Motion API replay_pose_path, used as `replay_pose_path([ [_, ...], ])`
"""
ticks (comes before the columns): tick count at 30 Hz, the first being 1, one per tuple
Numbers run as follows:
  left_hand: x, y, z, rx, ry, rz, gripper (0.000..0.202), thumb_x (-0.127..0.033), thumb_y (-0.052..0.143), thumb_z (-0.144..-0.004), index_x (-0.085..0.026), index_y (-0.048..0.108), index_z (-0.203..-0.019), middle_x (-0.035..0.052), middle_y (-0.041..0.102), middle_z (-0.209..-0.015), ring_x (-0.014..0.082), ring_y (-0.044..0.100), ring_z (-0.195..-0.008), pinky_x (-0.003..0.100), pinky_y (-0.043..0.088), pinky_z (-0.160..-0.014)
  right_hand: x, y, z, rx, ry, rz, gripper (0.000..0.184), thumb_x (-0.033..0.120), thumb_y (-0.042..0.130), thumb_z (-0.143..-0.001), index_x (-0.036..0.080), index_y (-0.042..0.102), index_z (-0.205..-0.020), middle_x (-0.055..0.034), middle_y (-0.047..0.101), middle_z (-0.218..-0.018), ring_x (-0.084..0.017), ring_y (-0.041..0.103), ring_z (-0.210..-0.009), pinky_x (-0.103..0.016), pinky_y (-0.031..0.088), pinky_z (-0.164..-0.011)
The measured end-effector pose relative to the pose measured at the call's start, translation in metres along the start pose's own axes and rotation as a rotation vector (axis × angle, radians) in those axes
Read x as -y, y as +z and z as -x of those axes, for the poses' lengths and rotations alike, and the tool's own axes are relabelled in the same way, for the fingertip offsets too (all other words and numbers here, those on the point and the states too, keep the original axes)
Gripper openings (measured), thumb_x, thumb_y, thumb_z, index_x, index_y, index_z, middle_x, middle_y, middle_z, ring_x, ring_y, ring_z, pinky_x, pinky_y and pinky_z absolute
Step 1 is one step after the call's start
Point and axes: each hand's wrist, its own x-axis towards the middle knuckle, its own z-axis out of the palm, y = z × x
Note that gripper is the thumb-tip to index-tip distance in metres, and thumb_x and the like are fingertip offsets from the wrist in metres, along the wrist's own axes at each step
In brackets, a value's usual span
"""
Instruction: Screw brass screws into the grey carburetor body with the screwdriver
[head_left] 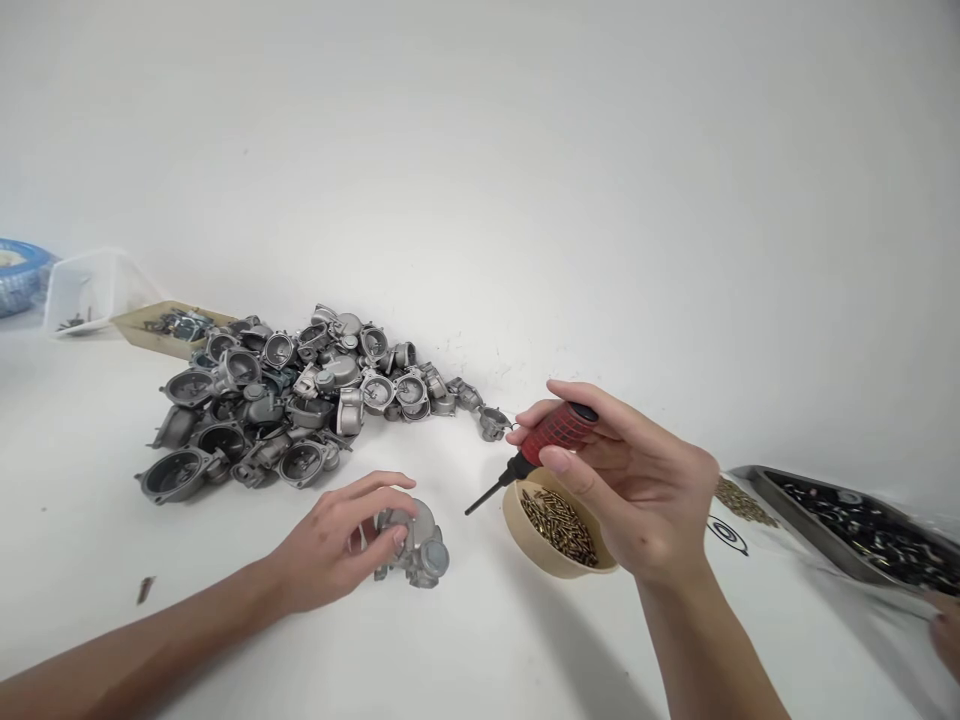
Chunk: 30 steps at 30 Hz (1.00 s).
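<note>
While right hand point(649, 490) grips red-handled screwdriver point(556, 434) | left hand point(337, 540) clasps grey metal casting point(422, 530)

Your left hand point(349, 535) grasps a metal casting point(421, 540); your right hand point(649, 495) holds a red-handled screwdriver point(556, 433) near a beige bowl point(529, 546).

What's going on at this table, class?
Someone's left hand holds a grey metal casting on the white table. Their right hand holds a red-handled screwdriver, its tip clear of the casting. A bowl of what look like brass-coloured screws stands nearby, and similar castings lie heaped farther back.
</note>
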Motion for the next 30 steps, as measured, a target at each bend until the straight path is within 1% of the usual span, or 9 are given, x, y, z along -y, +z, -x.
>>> replay_pose_path([
  [4, -0.004, 0.001, 0.001, 0.043, -0.086, 0.074, 0.024, -0.036, 0.054, -0.105, -0.030, 0.072, -0.119, 0.0054, 0.063, -0.151, 0.0021, 0.051, -0.044, 0.022, 0.055, -0.051, 0.001, 0.000, -0.001, -0.008, -0.002, -0.004, 0.047, 0.003, 0.071, -0.093, 0.024, 0.074, -0.135, -0.0059, 0.077, -0.099, -0.023, 0.078, -0.087, -0.040, 0.071, -0.076],
  [7, -0.005, 0.002, 0.002, 0.090, -0.080, 0.083, 0.026, -0.037, 0.054, -0.104, -0.030, 0.070, -0.123, 0.0053, 0.066, -0.148, 0.0037, 0.054, -0.044, 0.021, 0.051, -0.045, 0.005, 0.003, 0.000, -0.034, -0.001, -0.033, 0.046, 0.003, 0.071, -0.093, 0.024, 0.074, -0.134, -0.0058, 0.077, -0.099, -0.022, 0.078, -0.087, -0.039, 0.071, -0.077],
  [9, -0.005, 0.001, 0.002, 0.096, -0.037, 0.014, 0.029, -0.037, 0.062, -0.097, -0.031, 0.068, -0.124, 0.0044, 0.069, -0.142, 0.0061, 0.057, -0.047, 0.023, 0.053, -0.051, 0.009, 0.007, 0.001, -0.052, 0.009, -0.081, 0.045, 0.003, 0.071, -0.093, 0.023, 0.074, -0.134, -0.0061, 0.077, -0.101, -0.022, 0.078, -0.087, -0.039, 0.071, -0.078],
  [12, -0.007, -0.001, 0.003, 0.114, -0.017, -0.136, 0.046, -0.033, 0.074, -0.084, -0.034, 0.065, -0.128, 0.0019, 0.066, -0.144, 0.0068, 0.061, -0.050, 0.031, 0.059, -0.073, 0.016, 0.017, 0.002, -0.050, 0.036, -0.165, 0.046, 0.003, 0.071, -0.093, 0.024, 0.073, -0.134, -0.0065, 0.077, -0.103, -0.022, 0.079, -0.086, -0.038, 0.072, -0.076],
  [14, -0.008, -0.001, 0.004, 0.130, -0.023, -0.226, 0.051, -0.030, 0.076, -0.081, -0.035, 0.062, -0.130, 0.0013, 0.063, -0.147, 0.0070, 0.062, -0.051, 0.034, 0.058, -0.083, 0.020, 0.026, 0.003, -0.014, 0.056, -0.188, 0.048, 0.002, 0.071, -0.093, 0.025, 0.073, -0.134, -0.0064, 0.077, -0.105, -0.022, 0.079, -0.086, -0.037, 0.072, -0.075],
  [15, -0.008, -0.001, 0.004, 0.135, -0.023, -0.261, 0.050, -0.029, 0.076, -0.082, -0.035, 0.061, -0.129, 0.0012, 0.062, -0.147, 0.0075, 0.063, -0.052, 0.034, 0.057, -0.083, 0.021, 0.031, 0.004, 0.011, 0.067, -0.188, 0.048, 0.002, 0.072, -0.092, 0.026, 0.074, -0.133, -0.0063, 0.078, -0.105, -0.022, 0.080, -0.086, -0.037, 0.071, -0.075],
  [20, -0.005, 0.002, 0.005, 0.113, 0.012, -0.345, 0.047, -0.030, 0.076, -0.082, -0.033, 0.056, -0.125, 0.0018, 0.063, -0.140, 0.0090, 0.061, -0.054, 0.034, 0.054, -0.076, 0.015, 0.046, 0.009, 0.083, 0.086, -0.187, 0.052, 0.003, 0.072, -0.091, 0.030, 0.073, -0.135, -0.0057, 0.079, -0.105, -0.023, 0.079, -0.088, -0.040, 0.069, -0.074],
  [26, -0.005, 0.003, 0.002, 0.093, 0.061, -0.352, 0.051, -0.028, 0.081, -0.080, -0.032, 0.053, -0.123, 0.0015, 0.064, -0.132, 0.0133, 0.064, -0.064, 0.031, 0.050, -0.068, 0.005, 0.047, 0.012, 0.100, 0.115, -0.211, 0.051, 0.003, 0.071, -0.092, 0.029, 0.073, -0.136, -0.0063, 0.078, -0.106, -0.023, 0.078, -0.089, -0.040, 0.068, -0.076],
  [30, -0.006, 0.002, 0.001, 0.089, 0.075, -0.359, 0.054, -0.027, 0.084, -0.079, -0.031, 0.053, -0.123, 0.0010, 0.064, -0.131, 0.0136, 0.064, -0.064, 0.031, 0.049, -0.066, 0.006, 0.047, 0.011, 0.110, 0.134, -0.202, 0.049, 0.005, 0.071, -0.093, 0.029, 0.072, -0.136, -0.0066, 0.079, -0.108, -0.023, 0.079, -0.090, -0.043, 0.070, -0.080],
])
